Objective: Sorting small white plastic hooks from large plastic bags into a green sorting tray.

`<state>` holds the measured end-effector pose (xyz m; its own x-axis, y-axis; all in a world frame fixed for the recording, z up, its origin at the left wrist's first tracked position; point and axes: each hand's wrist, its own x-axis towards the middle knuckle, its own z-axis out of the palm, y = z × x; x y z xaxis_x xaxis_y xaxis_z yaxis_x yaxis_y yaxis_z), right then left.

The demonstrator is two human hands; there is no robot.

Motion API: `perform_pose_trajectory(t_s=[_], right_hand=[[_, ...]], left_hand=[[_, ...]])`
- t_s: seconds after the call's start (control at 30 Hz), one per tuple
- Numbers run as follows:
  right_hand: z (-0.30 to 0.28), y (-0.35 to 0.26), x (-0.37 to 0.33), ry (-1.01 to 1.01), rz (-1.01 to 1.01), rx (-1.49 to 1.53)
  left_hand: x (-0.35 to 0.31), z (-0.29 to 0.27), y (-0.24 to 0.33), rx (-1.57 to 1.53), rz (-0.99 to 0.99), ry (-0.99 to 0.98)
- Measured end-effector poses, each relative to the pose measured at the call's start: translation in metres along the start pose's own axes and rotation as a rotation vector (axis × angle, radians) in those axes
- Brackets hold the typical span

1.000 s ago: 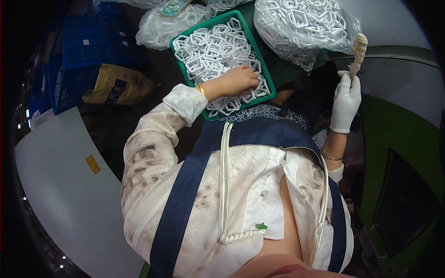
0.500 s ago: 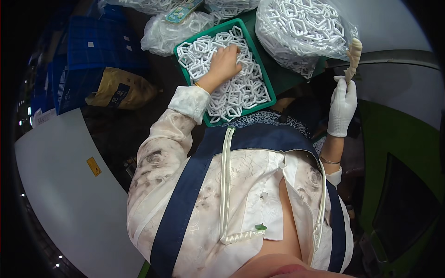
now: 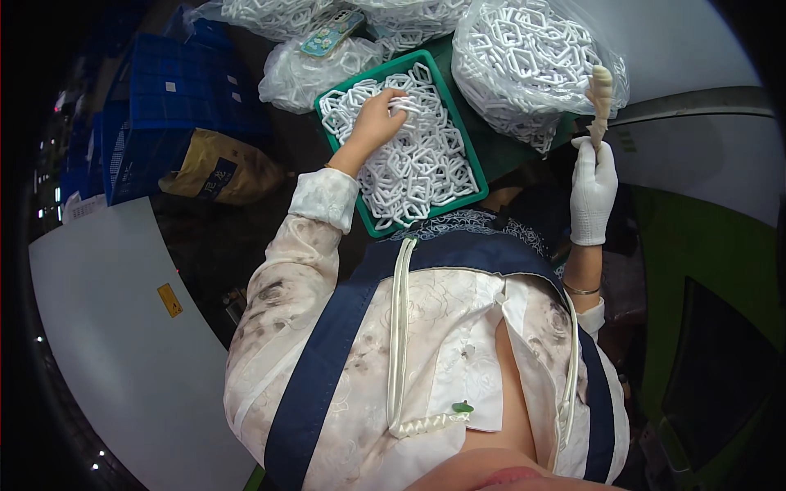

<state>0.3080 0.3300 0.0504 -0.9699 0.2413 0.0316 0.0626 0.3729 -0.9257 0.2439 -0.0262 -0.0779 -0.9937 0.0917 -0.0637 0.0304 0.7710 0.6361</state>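
Note:
My bare left hand (image 3: 378, 124) is over a green tray (image 3: 473, 168) full of white plastic chain links (image 3: 413, 155). Its fingers are bent and closed on some of these links; the fingertips are partly hidden. Out to the right, my right hand (image 3: 593, 192), in a white knitted glove, is closed around the lower end of a knobbly cream-coloured piece (image 3: 599, 94). That piece points upward, and I cannot make out its kind.
Behind the tray to the right stands a clear bag (image 3: 532, 49) of the same links. More bags (image 3: 286, 69) lie at the back left, with a flower-patterned phone case (image 3: 332, 34) on them. Blue crates (image 3: 176, 106) and a brown sack (image 3: 217, 168) stand left.
My left hand has drawn back left and curled its fingers around links. My right hand has shifted slightly left with the cream piece. The whole view has tilted a little.

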Motion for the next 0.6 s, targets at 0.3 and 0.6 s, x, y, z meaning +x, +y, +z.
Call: perform_pose_trajectory(t_s=[0.3,0.6], right_hand=[[0.025,-0.017,-0.009,-0.212,-0.052,-0.061],[0.086,-0.038,-0.029,-0.449,-0.183,0.055]], left_hand=[[-0.016,-0.009,-0.004,-0.423,-0.242,0.212],[-0.033,-0.015,0.126,-0.707,0.195,0.282]])
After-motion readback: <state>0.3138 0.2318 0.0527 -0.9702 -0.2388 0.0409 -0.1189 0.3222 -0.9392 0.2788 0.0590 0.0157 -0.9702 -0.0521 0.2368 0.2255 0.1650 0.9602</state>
